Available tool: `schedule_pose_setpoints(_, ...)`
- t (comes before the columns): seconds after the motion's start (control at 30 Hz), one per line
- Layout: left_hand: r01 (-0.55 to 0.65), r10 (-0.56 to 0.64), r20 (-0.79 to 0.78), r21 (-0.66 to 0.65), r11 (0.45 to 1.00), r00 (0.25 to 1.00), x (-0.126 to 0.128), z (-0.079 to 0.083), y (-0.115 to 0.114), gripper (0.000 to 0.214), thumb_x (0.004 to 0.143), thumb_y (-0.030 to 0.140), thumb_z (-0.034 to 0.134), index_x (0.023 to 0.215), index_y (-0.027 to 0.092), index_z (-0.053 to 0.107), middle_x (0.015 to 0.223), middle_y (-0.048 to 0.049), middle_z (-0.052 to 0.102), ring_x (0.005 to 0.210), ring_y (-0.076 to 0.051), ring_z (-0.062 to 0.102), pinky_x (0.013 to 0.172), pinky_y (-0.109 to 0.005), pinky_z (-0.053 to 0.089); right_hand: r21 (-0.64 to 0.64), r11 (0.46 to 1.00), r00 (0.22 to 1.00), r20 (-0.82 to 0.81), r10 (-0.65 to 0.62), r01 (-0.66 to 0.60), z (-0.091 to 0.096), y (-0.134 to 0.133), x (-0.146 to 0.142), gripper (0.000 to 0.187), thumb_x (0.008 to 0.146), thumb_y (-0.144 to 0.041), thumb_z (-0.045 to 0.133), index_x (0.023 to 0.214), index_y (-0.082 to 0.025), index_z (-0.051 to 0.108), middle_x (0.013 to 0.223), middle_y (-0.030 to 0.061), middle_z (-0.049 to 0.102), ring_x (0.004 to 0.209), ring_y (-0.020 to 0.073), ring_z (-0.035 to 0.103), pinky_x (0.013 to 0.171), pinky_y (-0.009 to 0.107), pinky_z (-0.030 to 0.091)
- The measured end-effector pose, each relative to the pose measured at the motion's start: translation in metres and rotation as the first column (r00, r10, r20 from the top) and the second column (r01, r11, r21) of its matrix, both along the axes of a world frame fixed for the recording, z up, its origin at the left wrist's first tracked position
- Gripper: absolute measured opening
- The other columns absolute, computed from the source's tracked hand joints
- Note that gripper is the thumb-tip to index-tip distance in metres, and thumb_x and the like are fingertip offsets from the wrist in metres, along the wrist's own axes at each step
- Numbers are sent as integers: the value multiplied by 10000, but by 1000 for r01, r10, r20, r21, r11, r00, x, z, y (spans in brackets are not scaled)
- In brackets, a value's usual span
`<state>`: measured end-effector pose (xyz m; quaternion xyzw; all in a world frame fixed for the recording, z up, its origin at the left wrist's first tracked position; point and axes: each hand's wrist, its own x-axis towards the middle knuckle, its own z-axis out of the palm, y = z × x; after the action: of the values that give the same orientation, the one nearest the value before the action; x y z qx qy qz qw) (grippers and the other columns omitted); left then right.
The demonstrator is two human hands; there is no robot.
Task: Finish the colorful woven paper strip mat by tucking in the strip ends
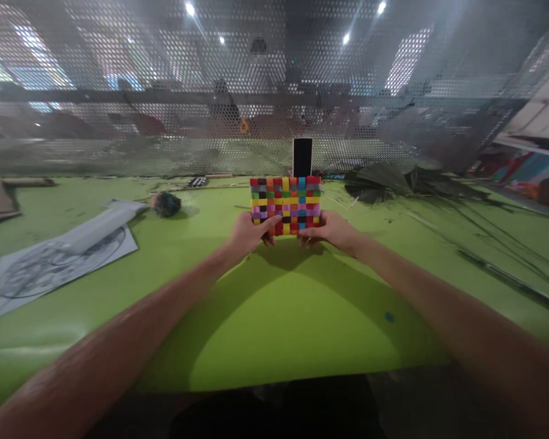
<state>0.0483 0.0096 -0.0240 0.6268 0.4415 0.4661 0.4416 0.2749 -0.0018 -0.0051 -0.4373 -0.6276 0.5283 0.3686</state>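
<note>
nearest, a smooth bright green table cover (283, 341) bears a small flat blue scrap (389, 317) on the right; it looks light enough to be lost to a careless sweep. farther in, at the middle, the left hand (251, 234) and the right hand (337, 231) grip a rectangular panel woven from glossy multicoloured strips (286, 201) by its lower left and lower right corners, thumbs on the near face, fingers curled behind and below. the panel is roughly upright; whether its lower edge touches the cover, i cannot tell. if the thumbs press unevenly or the hands pull apart, the strips could slide and open gaps; squeezed inward, the panel could buckle. its top is unsupported, so a loosened hold could let it flop. beyond its top edge rises a dark upright slab with a white rim (302, 157): a push to the far side could knock it over. far right lie dark fan-shaped leaves (370, 183), apart from the panel.
</note>
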Motion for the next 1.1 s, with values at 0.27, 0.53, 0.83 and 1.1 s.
schedule_pose_setpoints(0.27, 19, -19, -22, -5, 1000, 1000, -3, -6, 4, 396, 796, 523, 716, 664, 152, 687, 549, -48, 677, 445, -130, 604, 473, -250, 516, -72, 997, 1000, -4, 17, -18, 4, -7, -8, 81, 758, -135, 766, 769, -144, 686, 695, 69, 745, 607, 162, 705, 633, 290, 611)
schedule_pose_setpoints(0.53, 15, -16, -22, -47, 999, 1000, -3, 2, -1, 232, 783, 378, 765, 787, 151, 713, 614, -41, 704, 495, -139, 633, 532, -277, 559, -80, 997, 999, 35, -22, 25, 8, -12, -11, 142, 806, -43, 655, 709, -141, 692, 704, 72, 747, 610, 144, 704, 617, 244, 609)
schedule_pose_setpoints(0.83, 97, -97, -8, -21, 995, 995, -4, -1, 2, 253, 695, 308, 837, 830, 129, 721, 741, -62, 738, 625, -151, 674, 650, -320, 598, -118, 990, 994, -67, -84, 76, 0, -3, -8, 129, 829, -20, 600, 809, -134, 657, 734, 76, 737, 643, 157, 705, 701, 310, 625)
schedule_pose_setpoints(1.1, 47, -51, -56, -81, 996, 997, -3, 0, 3, 261, 712, 238, 822, 918, 122, 712, 882, -96, 758, 744, -177, 697, 691, -343, 587, -70, 989, 989, -65, -136, 132, -8, 3, -4, 86, 803, -82, 680, 856, -145, 653, 760, 68, 733, 638, 152, 690, 639, 285, 594)
